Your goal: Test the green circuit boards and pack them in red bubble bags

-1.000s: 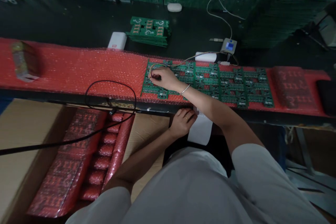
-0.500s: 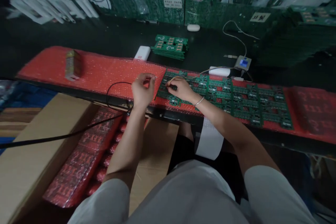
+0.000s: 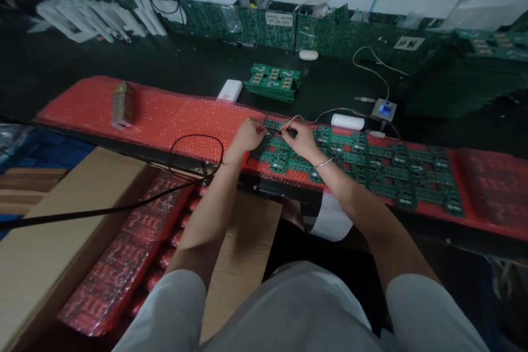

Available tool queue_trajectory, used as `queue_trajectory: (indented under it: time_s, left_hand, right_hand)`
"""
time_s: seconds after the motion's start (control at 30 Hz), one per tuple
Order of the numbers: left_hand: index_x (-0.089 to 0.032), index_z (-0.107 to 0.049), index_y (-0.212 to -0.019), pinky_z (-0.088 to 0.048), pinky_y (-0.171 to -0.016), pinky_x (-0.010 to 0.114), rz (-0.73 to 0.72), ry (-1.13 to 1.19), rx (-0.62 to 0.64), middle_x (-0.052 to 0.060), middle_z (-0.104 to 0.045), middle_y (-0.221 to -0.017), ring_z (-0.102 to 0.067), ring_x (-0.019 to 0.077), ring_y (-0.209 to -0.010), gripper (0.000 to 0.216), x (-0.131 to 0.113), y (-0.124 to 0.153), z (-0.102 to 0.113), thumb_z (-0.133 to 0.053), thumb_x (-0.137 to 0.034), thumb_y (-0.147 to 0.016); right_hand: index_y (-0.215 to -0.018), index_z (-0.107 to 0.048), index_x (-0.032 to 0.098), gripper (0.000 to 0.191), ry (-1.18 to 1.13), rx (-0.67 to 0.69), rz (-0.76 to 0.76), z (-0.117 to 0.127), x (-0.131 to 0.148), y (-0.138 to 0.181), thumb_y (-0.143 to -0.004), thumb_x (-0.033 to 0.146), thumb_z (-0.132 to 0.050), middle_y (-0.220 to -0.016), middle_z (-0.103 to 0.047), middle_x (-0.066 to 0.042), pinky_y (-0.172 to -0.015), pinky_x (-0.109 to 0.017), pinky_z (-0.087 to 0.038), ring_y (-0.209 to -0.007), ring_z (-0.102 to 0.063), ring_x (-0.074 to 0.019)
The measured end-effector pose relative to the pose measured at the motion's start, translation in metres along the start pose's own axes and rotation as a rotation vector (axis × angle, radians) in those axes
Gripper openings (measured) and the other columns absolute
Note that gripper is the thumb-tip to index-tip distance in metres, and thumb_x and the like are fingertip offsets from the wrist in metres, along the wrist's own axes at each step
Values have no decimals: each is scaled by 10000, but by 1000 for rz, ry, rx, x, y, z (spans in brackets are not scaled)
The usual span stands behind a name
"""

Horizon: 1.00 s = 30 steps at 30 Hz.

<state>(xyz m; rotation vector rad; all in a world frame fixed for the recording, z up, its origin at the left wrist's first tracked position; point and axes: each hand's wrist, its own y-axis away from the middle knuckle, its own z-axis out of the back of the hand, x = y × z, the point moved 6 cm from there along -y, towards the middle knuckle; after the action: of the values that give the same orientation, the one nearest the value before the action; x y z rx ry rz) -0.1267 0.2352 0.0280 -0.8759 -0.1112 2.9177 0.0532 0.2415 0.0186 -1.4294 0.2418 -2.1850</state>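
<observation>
A row of green circuit board panels (image 3: 371, 165) lies on a long strip of red bubble wrap (image 3: 173, 115). My left hand (image 3: 247, 135) rests at the left edge of the leftmost panel (image 3: 280, 157), fingers curled onto its top corner. My right hand (image 3: 301, 140) is on the same panel, fingers pinched around a small dark probe on a thin wire (image 3: 322, 116). That wire runs to a small grey meter with a blue screen (image 3: 383, 110). The two hands are close together, almost touching.
A cardboard box (image 3: 49, 231) at lower left holds red-wrapped bundles (image 3: 132, 253); a black cable (image 3: 124, 206) loops over it. A wrapped bundle (image 3: 122, 104) lies on the red strip. A stack of green boards (image 3: 272, 81), white blocks (image 3: 230, 89) and upright boards stand behind.
My left hand rose from under the bench edge onto the red wrap, then slid right to the panel's corner. The right hand shifted up along the panel. The view tilted upward.
</observation>
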Motion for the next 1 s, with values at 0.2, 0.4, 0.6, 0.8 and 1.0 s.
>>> queue_trajectory:
  time_s: [0.2, 0.4, 0.6, 0.8, 1.0]
  left_hand:
    - [-125, -768, -808, -515, -969, 357, -5, -85, -11, 130, -727, -967, -641, 267, -1035, 216, -1, 1, -6, -570, -209, -788]
    - [-132, -736, -771, -516, -957, 373, 3, -152, -52, 132, -708, -914, -641, 268, -986, 190, -2, 0, -12, -558, -198, -791]
    - [-121, -690, -944, -532, -937, 389, 44, -97, -92, 137, -708, -967, -656, 273, -965, 191, 0, 6, -8, -596, -156, -781]
    - [-145, -648, -1260, -476, -1096, 416, -205, -88, -45, 146, -652, -1280, -619, 261, -1193, 376, -12, 38, -7, -433, -269, -977]
    - [-138, -677, -1237, -441, -1164, 458, -230, -199, -31, 173, -592, -1387, -574, 295, -1292, 453, -15, 49, -15, -379, -393, -1010]
  right_hand:
    - [-878, -705, 188, 100, 13, 15, -1, 0, 3, 1, -853, 185, -608, -927, -766, -51, -890, -333, -527, -904, -709, -202]
    - [-894, -716, 178, 117, 14, 13, -20, 0, 2, 1, -846, 176, -609, -918, -762, -48, -871, -316, -529, -886, -704, -194]
    - [-869, -713, 181, 103, -14, 6, -9, 0, 3, 1, -835, 182, -616, -887, -762, -44, -853, -318, -533, -861, -700, -195]
    - [-868, -712, 180, 107, -48, -10, -56, -2, -3, 1, -833, 200, -614, -864, -761, -38, -808, -305, -533, -803, -699, -183]
    - [-854, -687, 186, 88, -50, -24, -132, 0, 3, -5, -845, 217, -606, -862, -747, -37, -810, -302, -526, -813, -689, -181]
